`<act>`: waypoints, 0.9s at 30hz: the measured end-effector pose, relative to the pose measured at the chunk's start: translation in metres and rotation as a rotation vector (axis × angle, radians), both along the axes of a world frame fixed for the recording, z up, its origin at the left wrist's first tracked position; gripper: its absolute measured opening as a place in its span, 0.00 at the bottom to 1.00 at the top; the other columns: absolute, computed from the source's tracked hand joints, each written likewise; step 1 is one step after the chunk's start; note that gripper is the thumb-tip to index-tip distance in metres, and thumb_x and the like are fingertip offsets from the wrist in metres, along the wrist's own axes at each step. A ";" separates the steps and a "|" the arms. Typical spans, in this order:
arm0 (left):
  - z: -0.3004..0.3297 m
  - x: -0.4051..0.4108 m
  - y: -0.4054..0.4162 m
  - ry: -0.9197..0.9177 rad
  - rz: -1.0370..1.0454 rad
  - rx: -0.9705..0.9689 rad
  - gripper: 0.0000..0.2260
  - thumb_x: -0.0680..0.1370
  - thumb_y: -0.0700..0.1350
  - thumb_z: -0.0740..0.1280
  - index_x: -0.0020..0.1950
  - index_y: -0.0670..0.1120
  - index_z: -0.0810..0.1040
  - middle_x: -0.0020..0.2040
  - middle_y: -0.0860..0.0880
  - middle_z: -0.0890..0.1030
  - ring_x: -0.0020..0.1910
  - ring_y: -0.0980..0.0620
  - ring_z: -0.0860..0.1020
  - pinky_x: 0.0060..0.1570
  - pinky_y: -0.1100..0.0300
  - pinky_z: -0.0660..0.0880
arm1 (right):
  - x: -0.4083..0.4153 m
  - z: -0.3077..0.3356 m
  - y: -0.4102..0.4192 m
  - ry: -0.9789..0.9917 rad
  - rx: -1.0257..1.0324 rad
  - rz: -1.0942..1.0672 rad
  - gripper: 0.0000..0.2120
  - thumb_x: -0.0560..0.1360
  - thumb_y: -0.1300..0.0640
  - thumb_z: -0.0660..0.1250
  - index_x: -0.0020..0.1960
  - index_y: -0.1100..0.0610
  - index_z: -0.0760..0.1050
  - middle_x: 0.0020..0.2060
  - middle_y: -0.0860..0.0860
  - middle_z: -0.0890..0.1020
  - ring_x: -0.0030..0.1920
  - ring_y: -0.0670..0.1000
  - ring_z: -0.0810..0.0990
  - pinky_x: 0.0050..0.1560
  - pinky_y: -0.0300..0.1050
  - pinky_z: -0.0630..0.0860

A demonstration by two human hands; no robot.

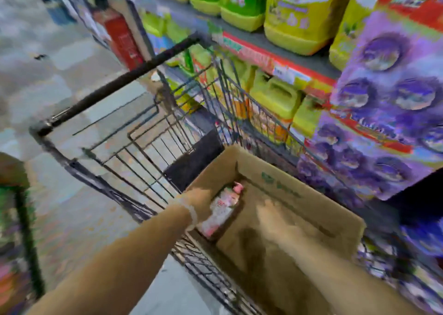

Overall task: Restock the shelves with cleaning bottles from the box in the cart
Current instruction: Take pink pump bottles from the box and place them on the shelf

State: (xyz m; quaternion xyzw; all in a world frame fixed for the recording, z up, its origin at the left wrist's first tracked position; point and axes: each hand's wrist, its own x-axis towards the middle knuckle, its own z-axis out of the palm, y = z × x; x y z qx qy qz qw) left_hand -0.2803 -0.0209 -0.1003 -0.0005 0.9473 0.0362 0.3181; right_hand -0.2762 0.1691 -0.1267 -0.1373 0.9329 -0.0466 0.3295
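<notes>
- Left hand (200,200) down at the near-left corner of the cardboard box (299,194), against a pink-and-white bottle (221,210); grip too blurred to tell.
- Right hand (271,215) inside the box, smeared by motion; finger pose unreadable.
- Box in the wire cart (143,147), beside shelves (275,48) of yellow-green jugs (297,15).

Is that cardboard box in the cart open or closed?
Open. The box's flaps stand up, and a pink-and-white bottle shows inside by the left hand.
</notes>
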 end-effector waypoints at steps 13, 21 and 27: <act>-0.218 -0.055 -0.021 -0.369 0.217 0.039 0.28 0.80 0.50 0.61 0.75 0.40 0.56 0.73 0.41 0.64 0.71 0.44 0.65 0.70 0.55 0.62 | 0.002 -0.203 -0.069 -0.551 -0.240 -0.719 0.27 0.78 0.50 0.62 0.72 0.62 0.61 0.70 0.57 0.68 0.71 0.56 0.66 0.65 0.39 0.64; -0.249 -0.063 -0.018 -0.392 0.315 0.148 0.26 0.73 0.53 0.68 0.68 0.45 0.67 0.66 0.45 0.72 0.63 0.44 0.73 0.65 0.48 0.69 | -0.022 -0.252 -0.087 -0.539 -0.725 -1.157 0.11 0.75 0.58 0.68 0.58 0.54 0.76 0.54 0.48 0.80 0.55 0.50 0.79 0.60 0.47 0.75; -0.257 -0.066 -0.023 -0.365 0.477 0.215 0.25 0.68 0.51 0.74 0.56 0.50 0.63 0.60 0.43 0.73 0.59 0.41 0.75 0.60 0.42 0.72 | -0.013 -0.273 -0.078 -0.688 -0.806 -1.386 0.24 0.69 0.48 0.73 0.62 0.53 0.72 0.58 0.51 0.80 0.56 0.51 0.79 0.53 0.45 0.75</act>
